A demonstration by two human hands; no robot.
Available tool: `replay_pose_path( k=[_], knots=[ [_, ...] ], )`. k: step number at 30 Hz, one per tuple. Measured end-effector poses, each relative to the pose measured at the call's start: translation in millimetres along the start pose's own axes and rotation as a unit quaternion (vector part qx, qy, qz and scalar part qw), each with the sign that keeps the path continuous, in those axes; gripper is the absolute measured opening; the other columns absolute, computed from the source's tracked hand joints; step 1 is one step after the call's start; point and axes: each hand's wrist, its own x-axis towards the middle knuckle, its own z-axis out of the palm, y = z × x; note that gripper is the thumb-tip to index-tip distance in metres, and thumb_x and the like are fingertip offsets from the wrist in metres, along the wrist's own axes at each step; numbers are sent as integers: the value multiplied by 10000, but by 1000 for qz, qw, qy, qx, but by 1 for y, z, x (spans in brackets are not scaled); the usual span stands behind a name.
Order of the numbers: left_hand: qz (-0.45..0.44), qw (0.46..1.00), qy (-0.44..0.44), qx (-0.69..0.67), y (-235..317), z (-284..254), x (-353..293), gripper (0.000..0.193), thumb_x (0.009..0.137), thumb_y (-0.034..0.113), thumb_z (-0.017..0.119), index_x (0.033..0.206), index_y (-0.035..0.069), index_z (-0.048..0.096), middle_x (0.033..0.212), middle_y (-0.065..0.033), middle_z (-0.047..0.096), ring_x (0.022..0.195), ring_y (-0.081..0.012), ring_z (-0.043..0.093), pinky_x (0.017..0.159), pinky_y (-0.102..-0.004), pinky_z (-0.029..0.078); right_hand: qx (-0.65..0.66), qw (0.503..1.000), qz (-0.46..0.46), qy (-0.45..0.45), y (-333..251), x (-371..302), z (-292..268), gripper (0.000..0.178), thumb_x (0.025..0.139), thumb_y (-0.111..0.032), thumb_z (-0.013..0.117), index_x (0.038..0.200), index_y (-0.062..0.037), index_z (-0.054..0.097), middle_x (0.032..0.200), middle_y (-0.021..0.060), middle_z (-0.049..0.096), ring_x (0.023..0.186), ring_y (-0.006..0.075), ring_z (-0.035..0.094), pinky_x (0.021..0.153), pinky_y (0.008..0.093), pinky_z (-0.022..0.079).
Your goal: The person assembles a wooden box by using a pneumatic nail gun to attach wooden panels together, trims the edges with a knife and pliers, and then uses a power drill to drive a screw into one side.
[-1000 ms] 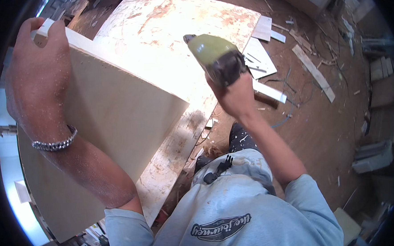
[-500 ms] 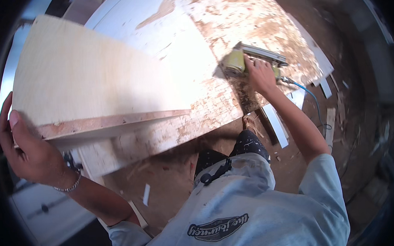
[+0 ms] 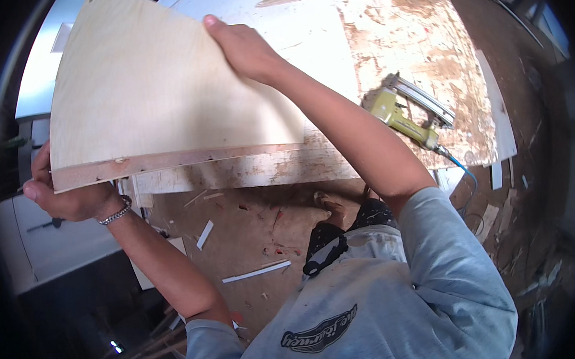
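A large pale plywood panel [image 3: 166, 88], flat with a reddish raw lower edge, is held up off the worn, paint-stained worktable [image 3: 423, 36], its face tilted toward the camera and covering the table's left part. The left hand [image 3: 67, 191] is clenched around the panel's lower left corner, a metal chain bracelet [image 3: 115, 214] on that wrist. The right hand [image 3: 245, 48] grips the panel's upper right edge, fingers curled over the far side, thumb on the near face.

By the look of it, the step in hand is carrying or positioning the panel over the table; setting it down would call for both hands lowering together so the long edge meets the tabletop evenly (a one-sided drop could let the corner slip).

A yellow-green pneumatic nail gun [image 3: 406, 118] lies on the table to the right, well apart from both hands, its blue air hose [image 3: 462, 170] trailing off the table edge. On the brown floor below lie white offcut strips [image 3: 256, 272] and chips. At far left stands a white cabinet [image 3: 43, 241], possibly with a dark handle, though the rim blurs it. No packages or signs show; only a dark oval emblem [image 3: 318, 334] on the grey shirt.
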Motion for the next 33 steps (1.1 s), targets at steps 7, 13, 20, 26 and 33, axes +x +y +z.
replay_pose_path(
  k=[7, 13, 20, 26, 33],
  knots=[
    [-37, 996, -24, -74, -4, -25, -9, 662, 996, 475, 310, 952, -87, 656, 860, -224, 675, 834, -291, 663, 791, -406, 534, -94, 989, -62, 93, 5, -11, 24, 786, 1028, -585, 156, 728, -2, 588, 717, 225, 609, 750, 429, 572, 788, 506, 447],
    [0, 999, 35, -12, 18, -5, -16, 618, 1008, 420, 292, 923, -71, 658, 812, -183, 660, 778, -243, 642, 773, -381, 516, -114, 990, -42, 72, -2, -7, 23, 736, 1042, -535, 163, 772, -12, 605, 781, 229, 642, 787, 447, 584, 812, 526, 447],
    [205, 968, -20, 144, -5, -13, -15, 250, 960, 211, 597, 917, -23, 671, 860, -96, 706, 728, -186, 666, 678, -297, 535, -251, 953, -94, 139, 18, 3, 42, 513, 1079, -316, 228, 1033, 31, 603, 939, 267, 666, 875, 438, 617, 814, 549, 475],
    [235, 961, 43, 141, 16, 14, 2, 322, 952, 163, 482, 666, 86, 607, 555, -55, 535, 533, -252, 513, 673, -381, 380, 13, 986, -68, 149, 22, 13, 40, 673, 1085, -459, 223, 1171, 59, 643, 1046, 152, 709, 968, 223, 663, 913, 351, 487],
    [194, 973, 42, 116, 17, 19, 4, 318, 934, 206, 511, 646, 100, 597, 517, -51, 472, 516, -254, 492, 657, -390, 365, 17, 989, -49, 139, 3, 5, 41, 725, 1068, -518, 207, 1316, 72, 545, 1187, 170, 652, 1096, 255, 604, 976, 368, 442]
  ],
)
